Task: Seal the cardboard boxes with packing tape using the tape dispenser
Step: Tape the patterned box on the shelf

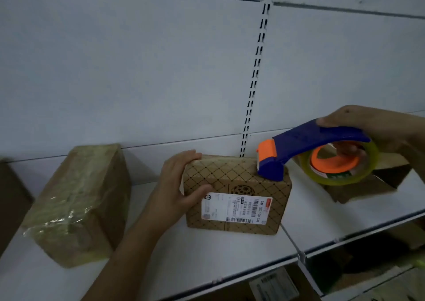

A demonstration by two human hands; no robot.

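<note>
A small cardboard box (236, 185) with a diamond pattern and a white shipping label stands on the white shelf (207, 254). My left hand (179, 185) grips its left end, fingers over the top edge and thumb on the front. My right hand (368, 128) holds a blue and orange tape dispenser (299, 153) by its handle. The dispenser's orange-tipped head presses on the box's top right corner. Its roll of clear tape (340, 162) hangs to the right.
A larger box (78, 204) wrapped in shiny tape sits at the left of the shelf, with a dark box edge (11, 199) beyond it. An open cardboard box (368, 185) lies behind the dispenser at right. A slotted upright (255, 70) runs up the back wall. Lower shelves hold more goods.
</note>
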